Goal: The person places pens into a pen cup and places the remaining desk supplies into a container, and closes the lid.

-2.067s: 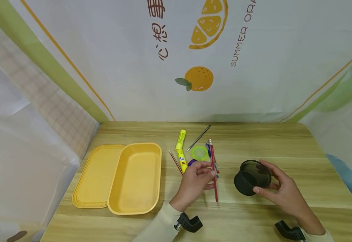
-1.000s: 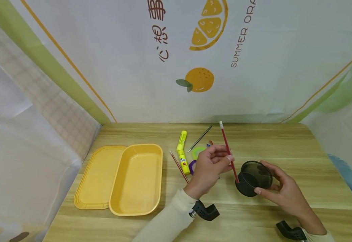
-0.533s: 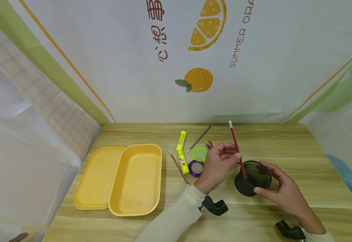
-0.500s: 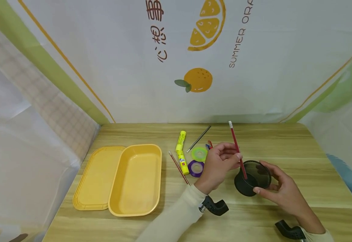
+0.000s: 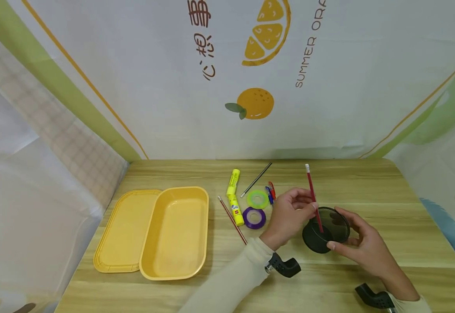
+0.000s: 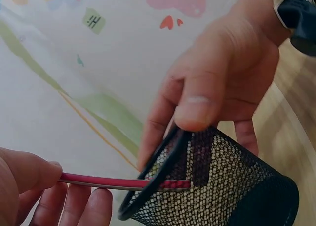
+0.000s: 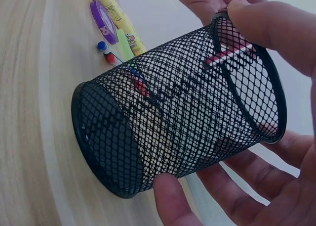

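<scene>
My left hand (image 5: 290,215) pinches a red pencil (image 5: 310,182) with a white eraser end pointing up. The pencil's lower end is inside the mouth of a black mesh pen holder (image 5: 316,239), past the rim in the left wrist view. In the right wrist view the pencil's tip shows through the mesh near the rim, well above the bottom. My right hand (image 5: 368,245) grips the pen holder by its rim and side, thumb toward the front. The holder is tilted, its opening toward my left hand.
Left of my hands lie two yellow glue sticks (image 5: 235,208), a purple tape roll (image 5: 254,218), a green tape roll (image 5: 257,199), red and blue pens (image 5: 270,193), a dark pencil (image 5: 256,179) and a reddish pencil (image 5: 232,219). A yellow box (image 5: 174,271) overlaps its lid (image 5: 123,234) farther left.
My left hand has lifted the red pencil from the table, carried it right and put its lower end into the pen holder's mouth. My right hand has kept its hold there.
</scene>
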Motion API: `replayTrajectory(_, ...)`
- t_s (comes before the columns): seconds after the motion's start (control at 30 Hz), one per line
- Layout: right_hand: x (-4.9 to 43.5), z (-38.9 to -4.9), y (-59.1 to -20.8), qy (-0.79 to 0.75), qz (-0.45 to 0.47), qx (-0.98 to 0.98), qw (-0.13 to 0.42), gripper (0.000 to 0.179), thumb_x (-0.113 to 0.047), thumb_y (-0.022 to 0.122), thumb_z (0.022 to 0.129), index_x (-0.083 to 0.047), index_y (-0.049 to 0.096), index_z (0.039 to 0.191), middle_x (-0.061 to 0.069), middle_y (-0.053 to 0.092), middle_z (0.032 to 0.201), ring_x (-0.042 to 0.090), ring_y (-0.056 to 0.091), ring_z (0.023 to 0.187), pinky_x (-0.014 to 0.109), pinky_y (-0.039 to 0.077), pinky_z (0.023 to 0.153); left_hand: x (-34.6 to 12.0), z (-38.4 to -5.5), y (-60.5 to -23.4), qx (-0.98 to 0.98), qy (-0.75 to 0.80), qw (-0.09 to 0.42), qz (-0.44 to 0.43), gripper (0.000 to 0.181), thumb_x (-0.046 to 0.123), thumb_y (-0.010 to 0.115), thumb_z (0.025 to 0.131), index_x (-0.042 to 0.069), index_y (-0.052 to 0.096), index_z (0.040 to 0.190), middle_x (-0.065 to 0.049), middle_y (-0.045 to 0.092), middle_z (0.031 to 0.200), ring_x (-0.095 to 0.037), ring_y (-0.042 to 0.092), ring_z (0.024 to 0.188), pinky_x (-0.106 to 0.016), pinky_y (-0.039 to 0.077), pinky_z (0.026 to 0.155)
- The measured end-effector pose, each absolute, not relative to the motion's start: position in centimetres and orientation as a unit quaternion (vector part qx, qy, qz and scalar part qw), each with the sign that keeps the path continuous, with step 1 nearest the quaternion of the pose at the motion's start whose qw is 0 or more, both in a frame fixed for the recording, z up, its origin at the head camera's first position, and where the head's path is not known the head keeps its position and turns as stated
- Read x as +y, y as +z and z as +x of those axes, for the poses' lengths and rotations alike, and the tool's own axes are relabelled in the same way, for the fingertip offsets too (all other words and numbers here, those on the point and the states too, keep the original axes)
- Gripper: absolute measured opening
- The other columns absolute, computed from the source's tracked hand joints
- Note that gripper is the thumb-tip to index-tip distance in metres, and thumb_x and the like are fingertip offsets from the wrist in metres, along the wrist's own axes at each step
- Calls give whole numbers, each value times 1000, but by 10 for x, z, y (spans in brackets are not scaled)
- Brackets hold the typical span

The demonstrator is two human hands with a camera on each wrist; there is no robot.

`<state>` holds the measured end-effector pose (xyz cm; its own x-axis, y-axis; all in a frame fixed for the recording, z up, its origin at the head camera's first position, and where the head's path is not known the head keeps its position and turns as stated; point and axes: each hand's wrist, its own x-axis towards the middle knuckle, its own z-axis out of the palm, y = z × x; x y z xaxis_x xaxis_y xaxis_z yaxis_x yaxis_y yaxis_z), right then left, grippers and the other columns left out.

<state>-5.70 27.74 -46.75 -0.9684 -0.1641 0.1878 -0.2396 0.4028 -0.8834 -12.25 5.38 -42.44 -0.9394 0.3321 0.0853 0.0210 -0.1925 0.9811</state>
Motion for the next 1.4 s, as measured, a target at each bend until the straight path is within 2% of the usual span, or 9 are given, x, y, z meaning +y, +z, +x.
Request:
replayTrajectory(0.27, 276, -57, -467, 541, 119, -832, 35, 85, 7, 83, 86, -7, 44, 160, -10, 60, 140, 5, 67, 109, 32, 63, 64, 57, -125, -432, 696, 696, 70, 160, 21, 10, 75, 98, 7, 74, 118, -2, 76, 106, 4, 69, 88, -18, 59, 79)
replayTrajectory(0.53, 276, -56, -468, 539, 123, -833, 31, 85, 6, 82, 87, -7, 42, 161, -14, 58, 141, 4, 66, 108, 31, 63, 64, 57, -124, -432, 718, 672, 61, 168, 21, 14, 77, 97, 10, 76, 117, -1, 77, 106, 5, 69, 88, -17, 58, 80)
replayTrajectory(0.83, 276, -56, -468, 529, 111, -841, 30, 85, 2, 83, 88, -11, 42, 161, -14, 59, 139, 2, 65, 111, 31, 63, 66, 56, -125, -435, 728, 663, 51, 166, 18, 17, 76, 98, 11, 79, 115, 0, 79, 102, 5, 69, 85, -17, 58, 77)
replayTrajectory(1.07, 277, -57, -469, 531, 111, -840, 26, 84, 2, 82, 88, -4, 41, 161, -11, 59, 139, 3, 66, 111, 32, 64, 65, 54, -126, -437, 723, 668, 50, 170, 17, 16, 78, 97, 10, 79, 113, 2, 78, 101, 3, 70, 86, -18, 59, 78)
replayTrajectory(1.2, 276, -56, -468, 536, 117, -836, 28, 84, 4, 81, 89, -5, 40, 161, -10, 59, 141, 3, 66, 111, 32, 63, 65, 53, -126, -437, 724, 665, 49, 176, 19, 18, 78, 97, 10, 79, 114, -1, 80, 103, 2, 71, 87, -17, 59, 79)
replayTrajectory(1.4, 277, -56, -467, 534, 114, -837, 25, 85, 3, 81, 89, -10, 40, 163, -16, 57, 141, 2, 66, 111, 32, 63, 66, 51, -126, -438, 729, 658, 44, 181, 22, 19, 77, 97, 10, 81, 117, -1, 81, 105, 3, 72, 91, -17, 59, 80)
